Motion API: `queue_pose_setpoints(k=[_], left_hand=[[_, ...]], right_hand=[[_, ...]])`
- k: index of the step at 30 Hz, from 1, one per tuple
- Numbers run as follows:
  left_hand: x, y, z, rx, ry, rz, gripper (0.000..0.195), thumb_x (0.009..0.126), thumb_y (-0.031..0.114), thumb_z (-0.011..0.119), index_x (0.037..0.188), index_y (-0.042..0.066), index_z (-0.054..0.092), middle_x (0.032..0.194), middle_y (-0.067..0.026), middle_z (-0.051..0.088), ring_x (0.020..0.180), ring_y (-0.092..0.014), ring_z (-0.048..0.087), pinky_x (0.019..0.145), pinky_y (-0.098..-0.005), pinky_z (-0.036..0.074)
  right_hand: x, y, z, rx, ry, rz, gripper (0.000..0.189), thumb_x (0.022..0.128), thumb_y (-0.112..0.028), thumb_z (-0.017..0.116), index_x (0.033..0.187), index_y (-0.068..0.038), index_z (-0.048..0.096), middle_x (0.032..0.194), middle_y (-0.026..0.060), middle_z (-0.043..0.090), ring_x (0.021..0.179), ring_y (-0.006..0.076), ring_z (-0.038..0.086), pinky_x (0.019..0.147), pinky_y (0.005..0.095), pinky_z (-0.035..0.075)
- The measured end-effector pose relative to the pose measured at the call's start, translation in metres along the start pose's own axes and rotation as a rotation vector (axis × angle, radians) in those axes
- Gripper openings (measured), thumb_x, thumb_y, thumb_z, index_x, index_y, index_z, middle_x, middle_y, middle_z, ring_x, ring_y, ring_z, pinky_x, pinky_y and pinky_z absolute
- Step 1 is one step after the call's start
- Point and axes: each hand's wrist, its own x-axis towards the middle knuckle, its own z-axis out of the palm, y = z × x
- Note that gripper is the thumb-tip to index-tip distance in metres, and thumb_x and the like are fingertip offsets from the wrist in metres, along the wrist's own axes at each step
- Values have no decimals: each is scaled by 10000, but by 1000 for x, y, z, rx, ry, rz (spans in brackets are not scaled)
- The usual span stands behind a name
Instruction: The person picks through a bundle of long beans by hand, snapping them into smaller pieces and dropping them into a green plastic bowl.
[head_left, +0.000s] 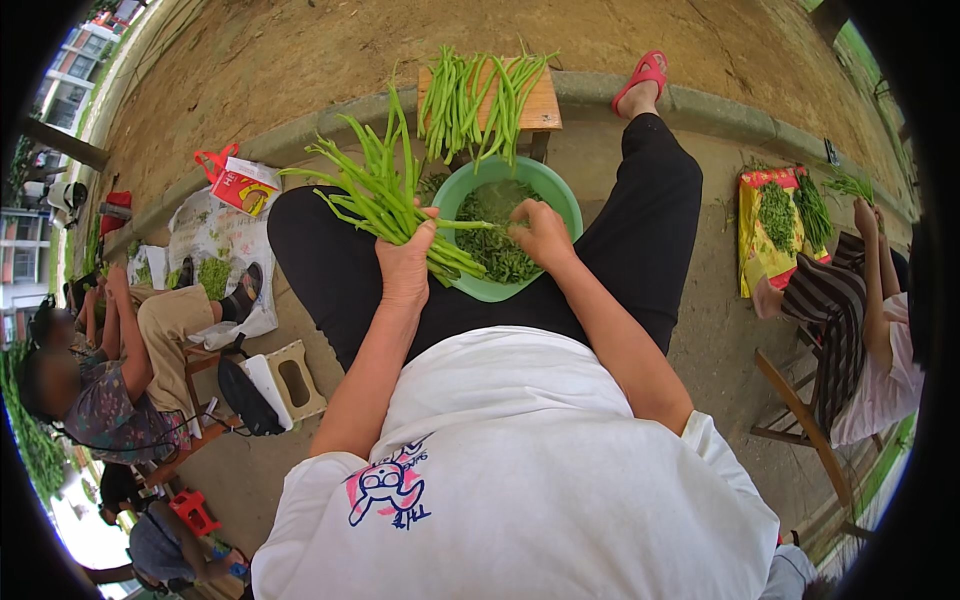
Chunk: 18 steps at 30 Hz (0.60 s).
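Note:
My left hand (406, 259) grips a bundle of long green leafless stems (382, 187), fanned out above my left thigh. One stem points from the bundle over a pale green plastic basin (568, 196) between my knees. At that stem's tip is my right hand (544, 232), fingers curled over the basin; whether they pinch anything is too small to tell. Small leafy green pieces (491, 240) fill the basin's bottom. Beyond it, more long green stems (457, 105) lie across a wooden stool (551, 112).
A red-and-white bag (246, 187) and a sheet with greens (255, 307) lie to the left, near a seated person and a step stool (319, 379). On the right, another seated person holds greens beside a yellow-red bag (750, 255). A curb (712, 109) runs beyond the stool.

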Motion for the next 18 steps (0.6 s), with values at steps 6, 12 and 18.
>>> queue_pose_setpoints(k=[6, 12, 18], left_hand=[[1, -4, -1, 63, -32, -13, 377, 797, -29, 610, 1157, 4, 502, 1013, -112, 634, 971, -187, 583, 905, -344, 446], [0, -6, -1, 40, -35, 0, 375, 796, -38, 608, 1154, 3, 503, 1012, -113, 635, 962, -189, 591, 905, -338, 450], [0, -4, 3, 5, -1, -17, 363, 796, -38, 602, 1140, 18, 504, 1005, -109, 632, 957, -194, 590, 884, -341, 458]], right_hand=[[-3, -29, -11, 331, -167, -242, 205, 842, -91, 606, 1022, 2, 638, 935, 144, 649, 854, 273, 631, 755, 343, 487], [-4, -31, -12, 291, -278, -179, 153, 846, -83, 607, 974, -2, 632, 859, 136, 648, 762, 247, 626, 696, 346, 496], [2, -19, -5, 751, -304, 230, 110, 835, -69, 585, 908, 13, 583, 787, 72, 607, 659, 129, 571, 572, 280, 473]])
